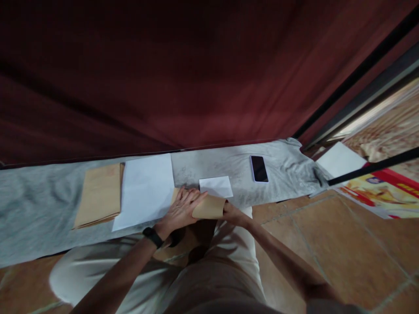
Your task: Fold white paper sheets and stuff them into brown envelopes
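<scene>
A small brown envelope (209, 208) lies at the near edge of a grey cloth (39, 205) spread on the floor. My left hand (180, 209) rests flat on the envelope's left part, fingers stretched out. My right hand (231, 213) is at the envelope's right end; its fingers are mostly hidden behind the paper. A small white folded paper (216, 186) lies just beyond the envelope. A large white sheet (145, 189) sits to the left of my left hand.
A stack of brown envelopes (100, 194) lies left of the white sheet. A dark phone (259, 168) rests on the cloth to the right. More white paper (339, 160) and a colourful printed sheet (382, 192) lie far right. A dark red curtain (183, 74) hangs behind. My knees are below.
</scene>
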`<state>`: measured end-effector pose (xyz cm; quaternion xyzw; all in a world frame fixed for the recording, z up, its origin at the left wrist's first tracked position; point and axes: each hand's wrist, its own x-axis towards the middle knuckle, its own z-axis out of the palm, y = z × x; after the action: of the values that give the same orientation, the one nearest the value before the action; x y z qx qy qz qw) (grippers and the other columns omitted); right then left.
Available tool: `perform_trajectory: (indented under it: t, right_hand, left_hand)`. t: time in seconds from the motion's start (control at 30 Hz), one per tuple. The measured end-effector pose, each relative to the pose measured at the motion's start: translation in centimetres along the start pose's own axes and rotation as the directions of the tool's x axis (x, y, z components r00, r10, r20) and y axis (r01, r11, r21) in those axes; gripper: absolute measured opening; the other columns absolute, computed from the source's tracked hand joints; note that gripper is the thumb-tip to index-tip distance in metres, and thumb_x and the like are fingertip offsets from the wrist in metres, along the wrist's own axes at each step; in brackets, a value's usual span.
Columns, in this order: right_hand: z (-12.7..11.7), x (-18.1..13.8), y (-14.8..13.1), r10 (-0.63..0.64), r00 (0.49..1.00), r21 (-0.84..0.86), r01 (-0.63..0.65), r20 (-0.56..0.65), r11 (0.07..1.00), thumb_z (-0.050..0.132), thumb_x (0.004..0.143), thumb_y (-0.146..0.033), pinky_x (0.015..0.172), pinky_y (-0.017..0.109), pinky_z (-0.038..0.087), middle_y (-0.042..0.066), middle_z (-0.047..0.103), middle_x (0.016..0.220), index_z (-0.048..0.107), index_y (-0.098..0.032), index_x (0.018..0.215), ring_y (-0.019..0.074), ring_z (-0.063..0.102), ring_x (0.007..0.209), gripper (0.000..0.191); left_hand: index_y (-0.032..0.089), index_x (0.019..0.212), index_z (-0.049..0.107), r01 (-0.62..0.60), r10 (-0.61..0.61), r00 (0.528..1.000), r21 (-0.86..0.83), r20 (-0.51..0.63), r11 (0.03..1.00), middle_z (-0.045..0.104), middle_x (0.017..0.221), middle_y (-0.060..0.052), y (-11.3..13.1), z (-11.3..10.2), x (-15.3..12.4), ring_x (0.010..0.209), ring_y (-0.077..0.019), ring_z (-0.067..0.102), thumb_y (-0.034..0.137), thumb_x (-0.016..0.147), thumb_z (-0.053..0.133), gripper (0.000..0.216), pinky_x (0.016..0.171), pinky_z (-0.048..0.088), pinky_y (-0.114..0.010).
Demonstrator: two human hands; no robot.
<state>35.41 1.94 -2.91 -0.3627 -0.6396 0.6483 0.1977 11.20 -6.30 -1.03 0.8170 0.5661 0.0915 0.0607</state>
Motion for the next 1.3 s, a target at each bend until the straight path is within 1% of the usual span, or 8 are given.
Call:
perform_trajectory:
  t: [0.2, 0.33, 0.43, 0.53, 0.67, 0.83, 1.1, 1.3]
  right_hand:
    - [-1.5, -0.9, 0.0, -0.006, 0.996, -0.035, 0.003, -0.094, 0.999, 0.063, 0.074, -0.018, 0.081, 0.031, 0.052, 0.0, 0.07, 0.077, 0.072, -0.022, 0.085, 0.0185, 0.063, 0.079, 0.014]
    - [-2.0, -1.0, -0.9, 0.055, 0.998, 0.326, -0.042, -0.029, 0.944, 0.061, 0.077, -0.029, 0.09, 0.033, 0.051, 0.001, 0.075, 0.091, 0.075, -0.021, 0.097, 0.0191, 0.066, 0.091, 0.026]
    - [-2.5, -0.7, -0.8, 0.119, 0.982, 0.413, -0.048, -0.148, 0.909, 0.069, 0.074, -0.034, 0.103, 0.038, 0.048, 0.004, 0.076, 0.108, 0.077, -0.021, 0.107, 0.0225, 0.066, 0.108, 0.037]
    - [-2.9, -0.4, 0.0, 0.116, 0.976, 0.313, -0.053, -0.185, 0.948, 0.069, 0.076, -0.035, 0.107, 0.044, 0.048, 0.006, 0.076, 0.113, 0.077, -0.02, 0.109, 0.0262, 0.067, 0.112, 0.037]
    - [-3.4, 0.1, 0.8, -0.152, 0.962, -0.101, 0.132, -0.228, 0.986, 0.058, 0.084, -0.023, 0.113, 0.044, 0.045, 0.008, 0.069, 0.133, 0.071, -0.021, 0.126, 0.0253, 0.063, 0.125, 0.044]
    - [-4.2, 0.8, 1.1, -0.132, 0.976, -0.244, 0.087, -0.173, 0.966, 0.054, 0.08, -0.014, 0.104, 0.039, 0.052, 0.008, 0.074, 0.119, 0.069, -0.018, 0.126, 0.023, 0.068, 0.111, 0.048]
    - [-5.1, 0.8, -0.4, 0.096, 0.994, 0.192, -0.085, -0.045, 0.978, 0.063, 0.082, -0.029, 0.097, 0.035, 0.051, 0.005, 0.074, 0.1, 0.075, -0.019, 0.099, 0.0198, 0.067, 0.095, 0.023]
    - [-6.5, 1.1, -1.4, 0.102, 0.968, -0.067, -0.089, 0.231, 0.994, 0.057, 0.079, -0.016, 0.077, 0.026, 0.049, -0.002, 0.061, 0.075, 0.067, -0.019, 0.076, 0.0148, 0.057, 0.075, 0.01]
  left_hand:
    - [0.023, 0.162, 0.029, 0.017, -0.017, 0.999, 0.009, -0.04, 1.0, 0.053, 0.145, -0.017, -0.4, 0.6, 0.5, 0.132, -0.036, 0.049, 0.032, 0.073, 0.076, 0.1, 0.121, 0.022, -0.058]
    - [0.023, 0.16, 0.033, 0.048, -0.045, 0.996, 0.039, -0.078, 0.998, 0.055, 0.142, -0.018, 0.5, 0.7, 0.9, 0.128, -0.0372, 0.051, 0.034, 0.075, 0.075, 0.096, 0.117, 0.028, -0.056]
    - [0.019, 0.161, 0.03, 0.116, -0.107, 0.988, 0.073, -0.111, 0.991, 0.058, 0.137, -0.02, 1.1, 0.6, 1.2, 0.124, -0.0377, 0.053, 0.036, 0.078, 0.073, 0.095, 0.114, 0.031, -0.055]
    - [0.019, 0.161, 0.029, 0.122, -0.109, 0.986, 0.099, -0.127, 0.988, 0.059, 0.134, -0.018, 1.5, 0.5, 1.4, 0.122, -0.0369, 0.053, 0.035, 0.079, 0.072, 0.094, 0.112, 0.033, -0.053]
    - [0.018, 0.161, 0.026, 0.17, -0.154, 0.98, 0.132, -0.127, 0.977, 0.06, 0.133, -0.018, 1.8, 0.3, 1.5, 0.117, -0.0367, 0.055, 0.038, 0.079, 0.074, 0.098, 0.106, 0.037, -0.051]
    - [0.018, 0.16, 0.027, 0.138, -0.12, 0.985, 0.154, -0.123, 0.978, 0.06, 0.132, -0.018, 1.8, 0.3, 1.4, 0.115, -0.0356, 0.056, 0.037, 0.079, 0.073, 0.095, 0.105, 0.039, -0.05]
    - [0.017, 0.163, 0.018, 0.137, -0.123, 0.983, 0.101, -0.134, 0.985, 0.06, 0.129, -0.018, 1.7, 1.5, 1.4, 0.115, -0.0357, 0.056, 0.041, 0.08, 0.074, 0.102, 0.103, 0.041, -0.05]
    - [0.019, 0.164, 0.016, 0.081, -0.073, 0.99, 0.065, -0.117, 0.995, 0.056, 0.134, -0.018, 2.2, 1.6, 1.9, 0.118, -0.0365, 0.055, 0.035, 0.078, 0.074, 0.104, 0.105, 0.041, -0.051]
